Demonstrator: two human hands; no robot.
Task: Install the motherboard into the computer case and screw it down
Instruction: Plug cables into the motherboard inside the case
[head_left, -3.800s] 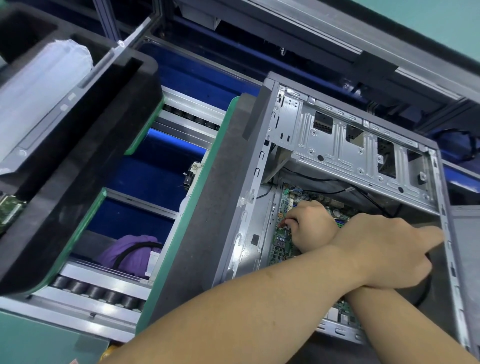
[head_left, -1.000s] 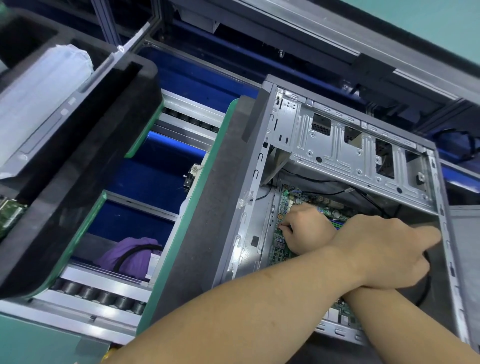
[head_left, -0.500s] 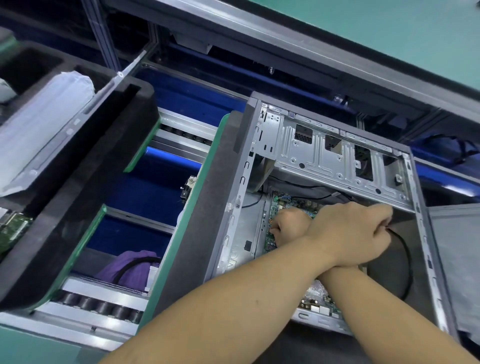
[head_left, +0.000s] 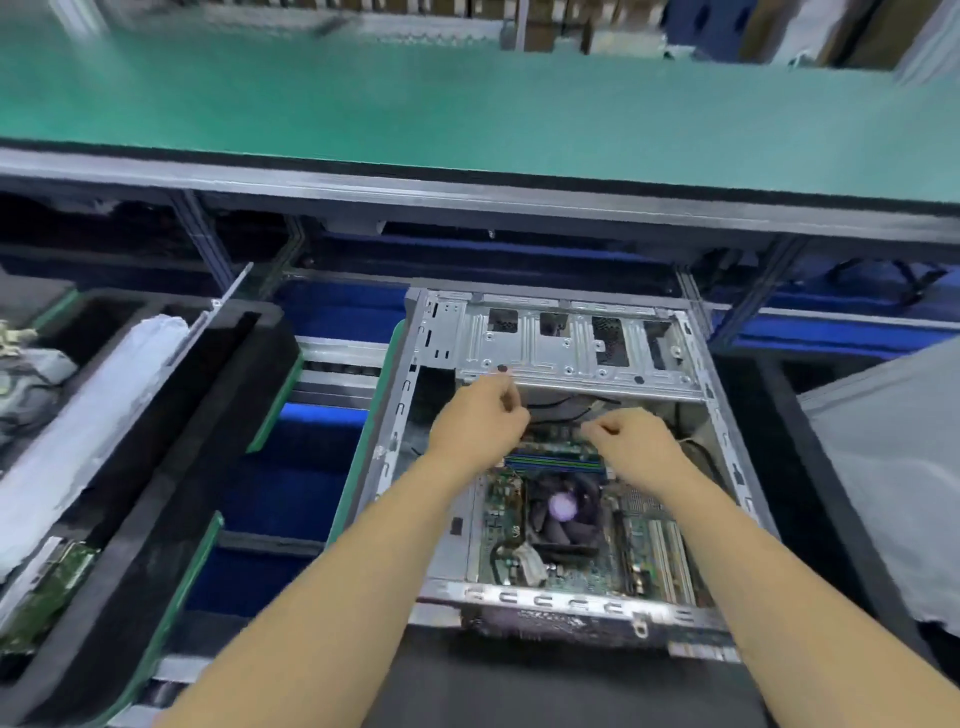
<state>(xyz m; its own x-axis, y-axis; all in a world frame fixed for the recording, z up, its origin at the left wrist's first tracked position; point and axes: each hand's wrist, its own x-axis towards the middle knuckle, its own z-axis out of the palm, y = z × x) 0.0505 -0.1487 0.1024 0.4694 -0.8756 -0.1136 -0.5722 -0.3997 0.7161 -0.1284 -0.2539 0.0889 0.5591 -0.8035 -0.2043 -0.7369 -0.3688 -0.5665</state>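
Setting: a factory line with a green counter (head_left: 467, 104) across the far side, framed in grey metal, and blue-lined bays beneath it. Item one: an open computer case (head_left: 566, 358), lying on its side in the middle bay, its silver drive cage at the far end. Item two: the motherboard (head_left: 644, 540), seated flat inside the case on its floor, with a round black cooler fan (head_left: 563, 509) near the centre and slots along the right edge. Item three: black cables (head_left: 566, 402) running under the drive cage, just beyond both hands. Left hand (head_left: 480, 421): reached into the far part of the case, fingers curled, fingertips bunched near the cage edge; the frame was blurred and whether its grip had hold of anything could not be told. Right hand (head_left: 634, 441): alongside, fingers curled in a loose fist over the far edge of the motherboard; its grip likewise could not be told. Item four: a black foam tray (head_left: 156, 467) at left, carrying a white wrapped part (head_left: 93, 415).
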